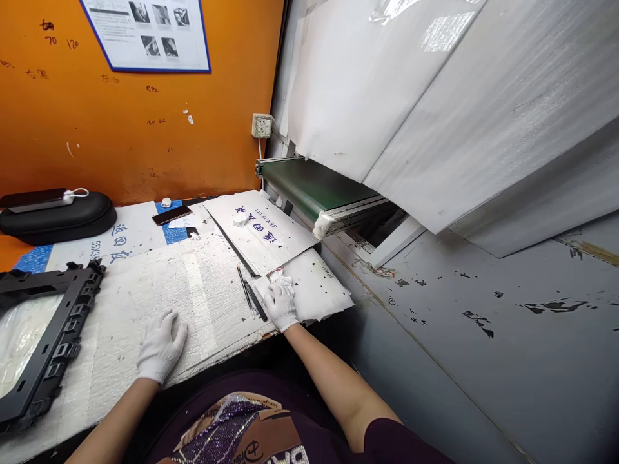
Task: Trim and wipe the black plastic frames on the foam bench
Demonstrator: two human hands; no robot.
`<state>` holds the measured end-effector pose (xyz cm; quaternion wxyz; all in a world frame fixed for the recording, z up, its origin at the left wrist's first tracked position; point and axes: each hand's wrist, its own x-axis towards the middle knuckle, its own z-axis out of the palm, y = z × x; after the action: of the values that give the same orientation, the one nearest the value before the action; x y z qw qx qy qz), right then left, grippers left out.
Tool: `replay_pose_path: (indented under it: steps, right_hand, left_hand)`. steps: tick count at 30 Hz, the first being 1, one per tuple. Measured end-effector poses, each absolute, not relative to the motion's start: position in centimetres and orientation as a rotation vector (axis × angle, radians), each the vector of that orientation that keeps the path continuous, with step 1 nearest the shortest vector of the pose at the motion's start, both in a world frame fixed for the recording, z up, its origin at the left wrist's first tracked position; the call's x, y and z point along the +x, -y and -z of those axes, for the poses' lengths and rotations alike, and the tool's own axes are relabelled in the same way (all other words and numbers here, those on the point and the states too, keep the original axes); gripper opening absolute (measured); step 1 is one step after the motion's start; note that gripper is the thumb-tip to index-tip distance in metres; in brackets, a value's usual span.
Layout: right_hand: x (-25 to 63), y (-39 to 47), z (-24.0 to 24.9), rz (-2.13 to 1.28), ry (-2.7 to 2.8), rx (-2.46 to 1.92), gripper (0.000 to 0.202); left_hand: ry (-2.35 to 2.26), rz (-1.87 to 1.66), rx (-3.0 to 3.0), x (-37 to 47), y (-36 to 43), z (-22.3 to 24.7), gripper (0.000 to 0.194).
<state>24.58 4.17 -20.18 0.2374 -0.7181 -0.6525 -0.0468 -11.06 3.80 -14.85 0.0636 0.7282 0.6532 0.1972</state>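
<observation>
My left hand (pixel 161 347), in a white knit glove, rests on the white foam-covered work surface (pixel 159 277) with its fingers apart and nothing in them. At the right, near the table's front edge, my gloved right hand (pixel 280 305) has its fingers curled on a crumpled white cloth (pixel 283 279). Part of that cloth is hidden under the fingers. Just left of this hand lie a thick black pen (pixel 255 301) and a thinner dark pen (pixel 243 285), side by side. A black plastic frame (pixel 58 351) with clips along its side lies at the far left, cut off by the picture's edge.
Behind my right hand lies a white board with blue handwriting (pixel 285 235), a small white crumpled piece (pixel 240 220) on it. Farther back are a phone (pixel 172 215) and a black case (pixel 62 216). A green conveyor belt (pixel 314 183) ends at the table's right, beside white hanging sheets (pixel 387 84).
</observation>
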Motion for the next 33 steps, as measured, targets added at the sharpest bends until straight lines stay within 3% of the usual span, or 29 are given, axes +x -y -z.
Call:
replay_pose_path:
  steps: [7, 12, 33]
  right_hand:
    - [24.39, -4.2, 20.72, 0.116, 1.746, -1.976, 0.036]
    - [24.36, -4.3, 20.83, 0.099, 1.727, -1.972, 0.022]
    - [24.38, -4.31, 20.77, 0.007, 1.727, -1.967, 0.029]
  left_hand:
    - [-1.985, -0.571, 2.196, -11.06, -3.74, 14.82, 0.046]
    - [-1.994, -0.574, 2.208, -10.99, -3.69, 14.82, 0.048]
    - [-1.996, -0.518, 2.239, -11.18, -3.83, 14.99, 0.057]
